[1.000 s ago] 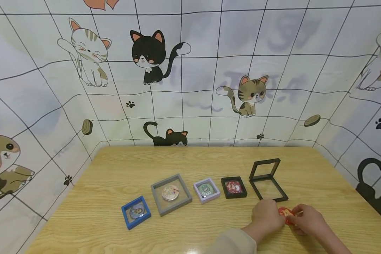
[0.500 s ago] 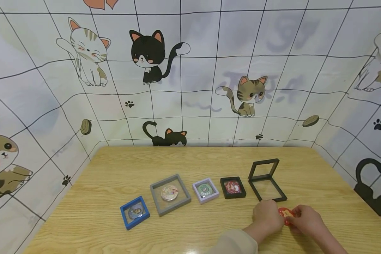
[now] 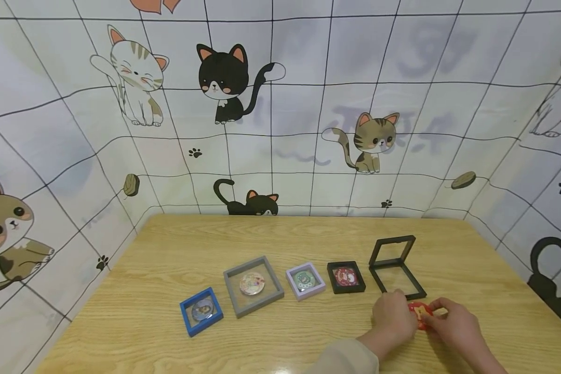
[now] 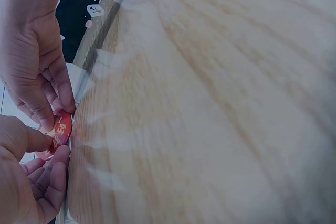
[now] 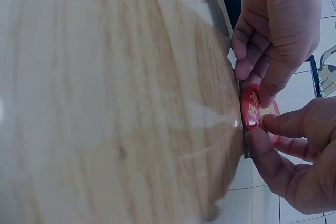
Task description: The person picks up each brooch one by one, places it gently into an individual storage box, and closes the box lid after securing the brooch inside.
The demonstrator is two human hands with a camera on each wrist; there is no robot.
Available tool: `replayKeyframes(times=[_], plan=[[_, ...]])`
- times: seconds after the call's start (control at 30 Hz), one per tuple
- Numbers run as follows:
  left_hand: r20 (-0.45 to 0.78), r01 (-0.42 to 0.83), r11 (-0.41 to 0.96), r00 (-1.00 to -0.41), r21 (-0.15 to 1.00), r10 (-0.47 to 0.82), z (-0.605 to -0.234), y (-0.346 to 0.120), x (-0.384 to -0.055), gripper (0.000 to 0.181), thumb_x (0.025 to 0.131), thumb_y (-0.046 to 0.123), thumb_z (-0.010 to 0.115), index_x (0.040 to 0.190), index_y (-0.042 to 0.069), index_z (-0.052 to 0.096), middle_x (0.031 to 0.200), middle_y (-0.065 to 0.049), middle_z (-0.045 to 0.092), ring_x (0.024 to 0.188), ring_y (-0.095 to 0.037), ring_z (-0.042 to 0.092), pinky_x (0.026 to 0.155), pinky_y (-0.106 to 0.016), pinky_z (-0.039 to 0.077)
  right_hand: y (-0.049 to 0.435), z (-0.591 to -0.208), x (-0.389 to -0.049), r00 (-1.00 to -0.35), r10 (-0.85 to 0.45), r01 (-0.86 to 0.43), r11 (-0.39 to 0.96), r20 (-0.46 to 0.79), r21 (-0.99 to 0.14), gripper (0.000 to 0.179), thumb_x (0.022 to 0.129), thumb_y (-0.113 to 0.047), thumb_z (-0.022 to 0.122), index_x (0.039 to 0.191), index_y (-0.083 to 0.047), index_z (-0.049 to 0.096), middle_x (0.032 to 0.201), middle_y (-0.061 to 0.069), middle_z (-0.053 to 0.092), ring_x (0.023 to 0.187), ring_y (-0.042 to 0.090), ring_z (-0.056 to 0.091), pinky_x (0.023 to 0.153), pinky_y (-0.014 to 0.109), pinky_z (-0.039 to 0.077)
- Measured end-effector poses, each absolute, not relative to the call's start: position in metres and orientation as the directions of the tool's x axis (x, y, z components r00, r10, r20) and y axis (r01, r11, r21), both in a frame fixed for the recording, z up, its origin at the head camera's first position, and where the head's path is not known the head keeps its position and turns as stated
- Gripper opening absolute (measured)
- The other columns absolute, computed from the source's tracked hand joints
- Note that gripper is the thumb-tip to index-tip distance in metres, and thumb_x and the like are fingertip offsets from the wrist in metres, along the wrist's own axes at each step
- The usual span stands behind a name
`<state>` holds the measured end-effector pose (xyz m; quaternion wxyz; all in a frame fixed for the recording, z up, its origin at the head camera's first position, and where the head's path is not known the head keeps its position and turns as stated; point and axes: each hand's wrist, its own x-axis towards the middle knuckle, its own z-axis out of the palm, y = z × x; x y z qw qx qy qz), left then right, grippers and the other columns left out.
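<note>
Both hands hold a small round red badge with a yellow star, low over the table at the front right. The left hand pinches its left side, the back of that hand toward the head camera. On the other side, the right hand pinches the edge between thumb and fingers. Gold lettering shows on the badge in the right wrist view, where both thumbs lie on its face. Just beyond the hands stands a black display frame, its hinged lid raised; the left hand overlaps its near corner.
To the left, a row of closed display frames lies on the wooden table: black, lilac, grey and blue, each with a round badge inside. A cat-print cloth hangs behind and beside the table.
The head view has shifted slightly. Both hands stay on the red badge in nearly the same place, with the right hand's fingers slightly shifted at its edge.
</note>
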<state>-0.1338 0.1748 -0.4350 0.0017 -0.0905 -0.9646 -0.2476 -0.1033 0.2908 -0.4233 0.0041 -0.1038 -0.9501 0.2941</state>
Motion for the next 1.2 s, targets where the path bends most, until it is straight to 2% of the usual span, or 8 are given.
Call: replayKeyframes(times=[0.2, 0.47, 0.73, 0.87, 1.03, 1.2], plan=[[0.045, 0.157, 0.861, -0.987, 0.484, 0.155, -0.433, 0.169, -0.137, 0.026, 0.073, 0.037, 0.07, 0.073, 0.015, 0.056, 0.062, 0.003, 0.054, 0.058, -0.009, 0.053, 0.051, -0.025, 0.04, 0.287, -0.423, -0.107, -0.983, 0.182, 0.146, 0.834, 0.016, -0.531, 0.022, 0.079, -0.017, 0.064, 0.083, 0.004, 0.06, 0.064, 0.004, 0.064, 0.057, 0.011, 0.054, 0.053, 0.029, 0.037], [0.028, 0.119, 0.713, -0.99, 0.691, 0.138, -0.429, 0.158, -0.146, 0.027, 0.077, 0.026, 0.068, 0.061, 0.014, 0.049, 0.054, 0.005, 0.042, 0.049, -0.009, 0.04, 0.045, -0.024, 0.032, 0.281, -0.415, -0.117, -0.985, 0.149, 0.086, 0.861, 0.087, -0.501, 0.021, 0.079, -0.017, 0.066, 0.073, 0.002, 0.059, 0.059, -0.002, 0.055, 0.054, 0.012, 0.046, 0.051, 0.029, 0.035], [0.016, 0.061, 0.602, -0.997, 0.796, 0.079, -0.425, 0.152, -0.155, 0.024, 0.077, 0.024, 0.07, 0.066, 0.012, 0.051, 0.055, 0.005, 0.043, 0.049, -0.008, 0.04, 0.044, -0.023, 0.033, 0.276, -0.411, -0.13, -0.987, 0.107, 0.024, 0.836, 0.12, -0.549, 0.02, 0.079, -0.016, 0.066, 0.075, 0.002, 0.059, 0.059, -0.001, 0.057, 0.052, 0.01, 0.05, 0.049, 0.025, 0.037], [0.018, 0.064, 0.582, -0.996, 0.811, 0.084, -0.424, 0.149, -0.16, 0.021, 0.078, 0.023, 0.069, 0.069, 0.011, 0.053, 0.056, 0.005, 0.044, 0.05, -0.008, 0.042, 0.045, -0.023, 0.034, 0.274, -0.41, -0.136, -0.987, 0.104, 0.019, 0.826, 0.119, -0.563, 0.019, 0.079, -0.014, 0.066, 0.076, 0.003, 0.058, 0.061, 0.0, 0.058, 0.053, 0.011, 0.051, 0.049, 0.025, 0.038], [0.03, 0.071, 0.619, -0.997, 0.782, 0.075, -0.423, 0.148, -0.167, 0.022, 0.078, 0.024, 0.069, 0.073, 0.012, 0.052, 0.059, 0.003, 0.048, 0.055, -0.009, 0.049, 0.048, -0.025, 0.04, 0.273, -0.41, -0.143, -0.987, 0.102, 0.016, 0.824, 0.12, -0.567, 0.019, 0.079, -0.015, 0.066, 0.076, 0.003, 0.059, 0.061, 0.0, 0.059, 0.055, 0.011, 0.052, 0.051, 0.027, 0.04], [0.072, 0.083, 0.67, -0.996, 0.738, 0.043, -0.421, 0.15, -0.174, 0.023, 0.075, 0.024, 0.071, 0.071, 0.013, 0.051, 0.059, 0.002, 0.05, 0.057, -0.012, 0.052, 0.05, -0.026, 0.04, 0.273, -0.412, -0.149, -0.988, 0.112, 0.02, 0.777, 0.108, -0.629, 0.018, 0.081, -0.011, 0.064, 0.077, 0.006, 0.057, 0.061, 0.002, 0.06, 0.052, 0.01, 0.057, 0.048, 0.023, 0.043]])
